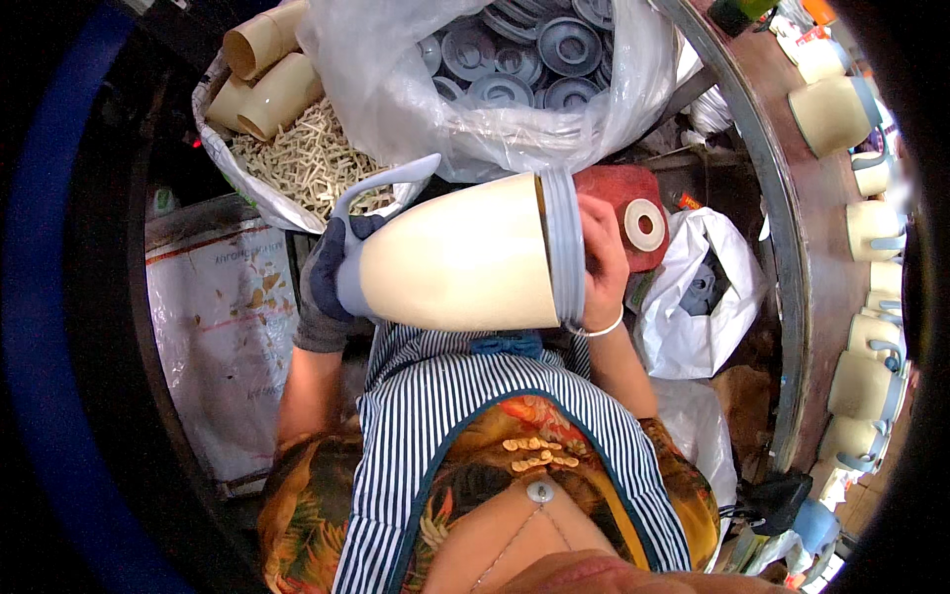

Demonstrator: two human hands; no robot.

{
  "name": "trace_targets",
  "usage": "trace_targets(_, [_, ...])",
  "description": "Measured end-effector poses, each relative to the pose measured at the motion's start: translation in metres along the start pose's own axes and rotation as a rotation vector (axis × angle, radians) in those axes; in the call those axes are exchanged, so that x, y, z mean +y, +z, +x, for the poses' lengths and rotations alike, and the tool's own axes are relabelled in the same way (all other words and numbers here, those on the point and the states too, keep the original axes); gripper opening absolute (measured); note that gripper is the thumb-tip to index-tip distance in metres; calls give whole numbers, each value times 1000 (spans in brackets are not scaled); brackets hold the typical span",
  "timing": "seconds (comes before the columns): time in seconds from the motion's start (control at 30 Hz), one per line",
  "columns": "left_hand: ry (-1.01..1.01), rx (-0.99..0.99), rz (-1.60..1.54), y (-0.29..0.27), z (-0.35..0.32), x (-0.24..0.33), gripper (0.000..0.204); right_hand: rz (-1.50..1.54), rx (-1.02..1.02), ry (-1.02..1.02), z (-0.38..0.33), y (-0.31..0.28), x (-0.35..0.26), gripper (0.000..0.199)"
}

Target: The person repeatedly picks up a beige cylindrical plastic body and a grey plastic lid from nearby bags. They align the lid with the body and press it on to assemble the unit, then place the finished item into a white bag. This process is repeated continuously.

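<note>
A cream jug body (455,259) with blue-grey fittings lies sideways before my chest, its narrow end to the left. My left hand (327,282), in a dark glove, is closed round that narrow end, next to the blue-grey handle (394,180) that sticks up and out. At the wide end sits a ridged blue-grey ring (565,243), with a thin dark gap between it and the cream wall at the top. My bare right hand (602,259) has its fingers curled against the ring's outer side; some fingertips are hidden.
Beyond the jug stands a clear plastic bag (396,89) of round grey parts (569,48). A sack (259,198) holds small pale pieces and cardboard tubes (280,94). Right of me are a red block with a pale ring (645,226), a white bag (693,337) and a curved bench (826,287) with several jugs.
</note>
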State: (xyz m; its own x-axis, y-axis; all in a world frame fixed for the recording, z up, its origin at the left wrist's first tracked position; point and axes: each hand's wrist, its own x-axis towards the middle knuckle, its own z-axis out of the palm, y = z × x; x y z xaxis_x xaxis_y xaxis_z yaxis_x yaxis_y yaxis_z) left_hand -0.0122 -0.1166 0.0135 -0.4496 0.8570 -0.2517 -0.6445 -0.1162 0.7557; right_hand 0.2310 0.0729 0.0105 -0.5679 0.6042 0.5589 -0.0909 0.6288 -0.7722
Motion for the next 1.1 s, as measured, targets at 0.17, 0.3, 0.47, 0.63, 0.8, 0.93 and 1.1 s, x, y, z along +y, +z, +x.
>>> trace_targets(0.17, [-96, -68, -111, -17, 17, -9, 46, 4, -13, -74, -9, -3, -16, 50])
trace_targets(0.3, [-186, -241, -270, -7, 28, -8, 46, -49, -39, -158, -12, -13, -8, 50])
trace_targets(0.47, [-142, -58, 78, 1, 32, -3, 49, 21, 9, -174, -21, -11, -2, 52])
trace_targets(0.63, [197, 37, 608, 27, 14, 14, 46, 105, 118, 121, -25, 0, 10, 39])
trace_targets(0.8, [907, -673, 1451, 77, -5, 58, 41, 1085, 150, 1338, -50, 21, 38, 30])
trace_targets(0.93, [866, -634, 1437, 81, -4, 68, 38, 635, 110, 1170, -60, 9, 51, 38])
trace_targets(1.1, [936, -769, 1550, 104, 5, 77, 34, -103, 52, -18, -18, -37, -41, 70])
